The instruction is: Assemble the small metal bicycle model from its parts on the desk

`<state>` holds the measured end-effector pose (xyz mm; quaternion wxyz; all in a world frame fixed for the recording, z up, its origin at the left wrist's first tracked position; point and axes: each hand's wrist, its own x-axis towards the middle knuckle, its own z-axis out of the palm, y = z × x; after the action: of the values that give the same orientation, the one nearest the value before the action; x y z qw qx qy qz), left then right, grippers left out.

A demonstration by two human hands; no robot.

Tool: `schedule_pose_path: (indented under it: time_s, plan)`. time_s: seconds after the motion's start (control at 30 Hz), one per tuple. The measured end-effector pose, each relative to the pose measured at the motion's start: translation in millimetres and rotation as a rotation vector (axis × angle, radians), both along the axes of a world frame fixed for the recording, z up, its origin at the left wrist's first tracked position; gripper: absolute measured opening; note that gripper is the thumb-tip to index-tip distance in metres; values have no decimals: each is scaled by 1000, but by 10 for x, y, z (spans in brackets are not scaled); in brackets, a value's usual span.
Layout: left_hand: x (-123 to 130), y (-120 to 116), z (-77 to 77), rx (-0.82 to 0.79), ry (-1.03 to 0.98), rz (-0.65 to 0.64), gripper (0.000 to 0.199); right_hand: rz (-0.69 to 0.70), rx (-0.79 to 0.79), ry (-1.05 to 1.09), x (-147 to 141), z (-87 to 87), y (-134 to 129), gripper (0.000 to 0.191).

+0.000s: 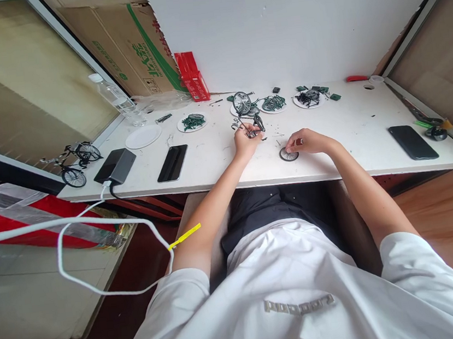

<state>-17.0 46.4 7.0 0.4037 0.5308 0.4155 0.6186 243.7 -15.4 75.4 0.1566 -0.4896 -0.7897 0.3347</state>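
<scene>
My left hand is closed on a partly built miniature bicycle, held a little above the white table. One spoked wheel is on this bicycle, pointing toward the back of the table. To the right, my right hand has its fingertips pinched at the upper edge of a loose miniature bicycle wheel, which is at the tabletop. Tiny pins or screws lie scattered between the hands.
Plates of small dark parts line the back. A finished-looking miniature bicycle stands far left, beside a power adapter with a cable. Phones lie on both sides. A bottle and red box stand behind.
</scene>
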Motion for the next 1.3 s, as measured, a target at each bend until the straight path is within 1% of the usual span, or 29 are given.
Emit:
schedule_pose_path:
  time_s: [0.13,0.27,0.6,0.77,1.03,1.17,1.3]
  plan:
    - [-2,0,-2,5,19,-3,47,21,5,15,7,-10,-1,51]
    - [-8,-2,-4,14,30,-4,45,0,12,-5,11,-12,-8,48]
    - [-8,-7,4,4,43,-2,45,13,-19,49,0,-31,0,31]
    - [-9,-1,-19,8,46,-5,42,9,-11,30,-4,-32,-4,23]
    - [-15,24,-56,22,50,-5,45,-23,-35,-4,-4,-1,-24,25]
    - [-9,22,-52,24,46,-13,43,4,17,-5,4,21,-34,23]
    - [-8,23,-57,31,46,-15,43,-11,3,-6,1,37,-38,30]
